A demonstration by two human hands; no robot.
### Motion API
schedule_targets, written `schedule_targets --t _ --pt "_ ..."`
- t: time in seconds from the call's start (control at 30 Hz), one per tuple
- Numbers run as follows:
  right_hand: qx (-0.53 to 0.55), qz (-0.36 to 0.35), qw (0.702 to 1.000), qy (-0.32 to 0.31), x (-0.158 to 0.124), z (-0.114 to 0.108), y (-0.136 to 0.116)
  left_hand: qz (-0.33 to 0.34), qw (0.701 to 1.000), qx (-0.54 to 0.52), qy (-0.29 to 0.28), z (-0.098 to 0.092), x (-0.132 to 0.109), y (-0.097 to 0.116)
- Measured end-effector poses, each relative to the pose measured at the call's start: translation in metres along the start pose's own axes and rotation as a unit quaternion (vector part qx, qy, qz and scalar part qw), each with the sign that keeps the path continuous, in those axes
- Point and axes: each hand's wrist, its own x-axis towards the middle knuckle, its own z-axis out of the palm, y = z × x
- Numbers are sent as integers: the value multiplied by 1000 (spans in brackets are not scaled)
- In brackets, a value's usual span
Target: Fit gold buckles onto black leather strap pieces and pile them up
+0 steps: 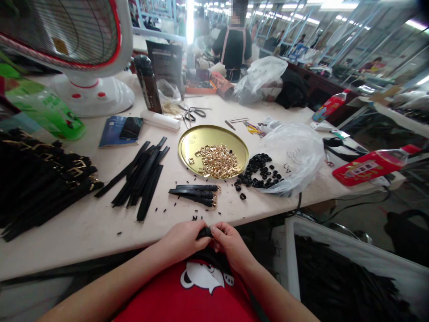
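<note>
Just off the table's front edge, my left hand [188,239] and my right hand [228,241] meet around a short black strap [204,233]. Both are closed on it, fingers pinched; a bit of gold shows by the right fingers, mostly hidden. Beyond them lie several black straps with gold buckles [196,195]. A gold oval tray [187,138] behind these bears a heap of small gold buckles [221,161]. To its right, small black loops [259,172] spill from a clear plastic bag [291,152]. Loose black strips [142,176] lie left of the buckled straps.
A large pile of buckled black straps [43,179] fills the table's left side, below a white fan [90,96]. Red bottles [372,166] stand tilted at right. Scissors [194,112] and pliers [254,129] lie farther back. A white bin [291,250] of black strips is at lower right.
</note>
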Motion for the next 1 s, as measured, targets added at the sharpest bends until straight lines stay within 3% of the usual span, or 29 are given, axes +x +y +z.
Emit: schedule_targets --t 0.13,0.47,0.6,0.7,0.77,1.0 --pt "-19 -32 999 7 -4 3 6 14 997 60 55 8 -5 5" --pt "-73 -54 996 -22 -18 -5 11 -1 990 94 102 28 -18 16" --pt "-86 -58 994 -41 -24 -10 12 15 997 -65 34 21 -24 17" --pt "-111 -77 990 -42 -28 -10 15 -10 980 -196 -38 20 -29 14" --pt "-143 -97 984 -34 -31 -9 19 -27 975 -217 -44 23 -31 13" --pt "-260 -163 951 -16 -39 -11 34 -26 997 -62 41 49 -42 19"
